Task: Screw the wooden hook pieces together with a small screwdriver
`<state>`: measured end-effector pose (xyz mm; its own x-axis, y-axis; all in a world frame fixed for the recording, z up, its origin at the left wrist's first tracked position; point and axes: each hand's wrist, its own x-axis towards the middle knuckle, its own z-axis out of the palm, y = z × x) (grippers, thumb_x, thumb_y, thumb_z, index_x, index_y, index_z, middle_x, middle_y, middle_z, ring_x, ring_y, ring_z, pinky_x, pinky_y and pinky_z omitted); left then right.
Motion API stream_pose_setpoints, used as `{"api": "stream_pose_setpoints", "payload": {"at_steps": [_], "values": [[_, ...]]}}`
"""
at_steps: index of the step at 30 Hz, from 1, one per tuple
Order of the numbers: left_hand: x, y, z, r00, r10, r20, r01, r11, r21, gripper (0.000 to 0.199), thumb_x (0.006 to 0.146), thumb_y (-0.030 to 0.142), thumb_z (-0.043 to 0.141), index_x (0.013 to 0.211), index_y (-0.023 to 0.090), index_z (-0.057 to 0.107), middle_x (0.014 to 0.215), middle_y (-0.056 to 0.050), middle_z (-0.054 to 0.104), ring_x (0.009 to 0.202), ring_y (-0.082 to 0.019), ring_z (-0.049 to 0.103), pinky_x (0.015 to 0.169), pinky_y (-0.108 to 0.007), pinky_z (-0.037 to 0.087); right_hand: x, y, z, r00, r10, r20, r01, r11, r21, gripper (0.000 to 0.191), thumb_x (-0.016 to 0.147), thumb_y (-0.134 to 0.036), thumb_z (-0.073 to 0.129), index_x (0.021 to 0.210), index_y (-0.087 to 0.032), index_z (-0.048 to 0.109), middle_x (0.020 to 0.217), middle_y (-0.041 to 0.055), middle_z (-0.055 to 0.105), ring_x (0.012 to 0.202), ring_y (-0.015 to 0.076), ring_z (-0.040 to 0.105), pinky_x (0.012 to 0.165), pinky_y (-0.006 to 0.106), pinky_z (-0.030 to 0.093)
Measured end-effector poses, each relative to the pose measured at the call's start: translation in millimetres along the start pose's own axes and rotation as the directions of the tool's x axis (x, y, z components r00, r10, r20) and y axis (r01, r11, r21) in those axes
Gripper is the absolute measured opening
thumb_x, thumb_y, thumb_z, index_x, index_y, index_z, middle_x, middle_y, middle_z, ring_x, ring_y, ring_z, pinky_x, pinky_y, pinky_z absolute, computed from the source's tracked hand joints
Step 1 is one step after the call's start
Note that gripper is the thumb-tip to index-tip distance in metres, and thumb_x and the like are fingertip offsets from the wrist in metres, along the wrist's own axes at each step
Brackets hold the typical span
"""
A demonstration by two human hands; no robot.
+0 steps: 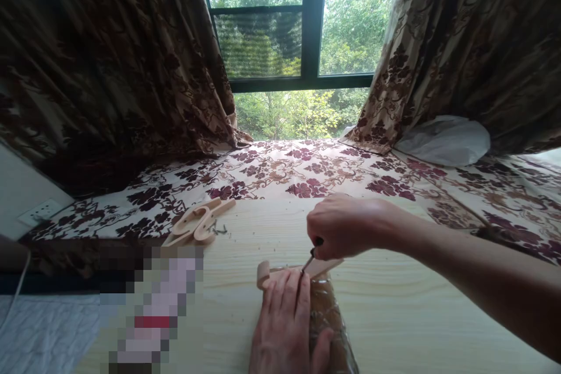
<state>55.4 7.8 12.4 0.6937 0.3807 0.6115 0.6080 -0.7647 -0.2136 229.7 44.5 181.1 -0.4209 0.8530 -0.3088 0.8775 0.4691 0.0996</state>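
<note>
My right hand is closed in a fist around the handle of a screwdriver. Its thin metal shaft slants down to the left, and its tip is hidden at the fingers of my left hand. That left hand lies flat, fingers stretched forward, over a curved light-wood piece and a brown package wrapped in clear tape. The wood piece rests across the far end of the package, its other end showing below my right hand. Whether the tip sits in a screw cannot be made out.
Pale wooden board lies under the work. Curved wooden pieces lie at its far left, beside several small dark screws. A pixelated patch covers something at left. Behind are a floral-covered ledge, a white plastic bag and curtains.
</note>
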Motion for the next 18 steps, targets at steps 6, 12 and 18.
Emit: {"api": "stream_pose_setpoints", "payload": {"at_steps": [6,12,18], "values": [[-9.9,-1.6,3.3,0.999,0.04,-0.018,-0.039,0.999,0.024,0.054,0.084,0.051,0.043,0.115,0.008,0.057,0.116,-0.013,0.064,0.107,-0.026,0.057,0.084,-0.035,0.046,-28.2,20.6,28.1,0.988,0.143,-0.056,-0.134,0.98,0.15,0.019,0.079,-0.017,0.05,0.085,-0.018,0.068,0.074,0.0063,0.069,0.064,0.0176,0.058,0.052,0.028,0.029],[-16.5,-9.0,17.8,0.99,0.045,-0.133,-0.049,0.999,-0.022,0.049,0.091,0.05,0.034,0.106,0.012,0.06,0.107,-0.008,0.069,0.103,-0.023,0.058,0.093,-0.033,0.038,-30.0,25.3,46.8,0.974,0.178,-0.143,-0.118,0.928,0.353,0.019,0.084,-0.026,0.049,0.096,-0.024,0.063,0.077,0.0029,0.068,0.066,0.0164,0.058,0.056,0.025,0.033],[-13.5,-11.0,5.2,0.996,0.087,0.032,-0.088,0.995,0.041,0.035,0.09,0.015,0.034,0.113,0.017,0.059,0.116,-0.002,0.066,0.107,-0.017,0.057,0.099,-0.028,0.033,-21.2,18.5,35.7,0.978,0.077,-0.195,-0.012,0.949,0.314,0.016,0.081,-0.022,0.052,0.081,-0.025,0.067,0.073,0.0004,0.069,0.067,0.0147,0.059,0.059,0.024,0.035]]}}
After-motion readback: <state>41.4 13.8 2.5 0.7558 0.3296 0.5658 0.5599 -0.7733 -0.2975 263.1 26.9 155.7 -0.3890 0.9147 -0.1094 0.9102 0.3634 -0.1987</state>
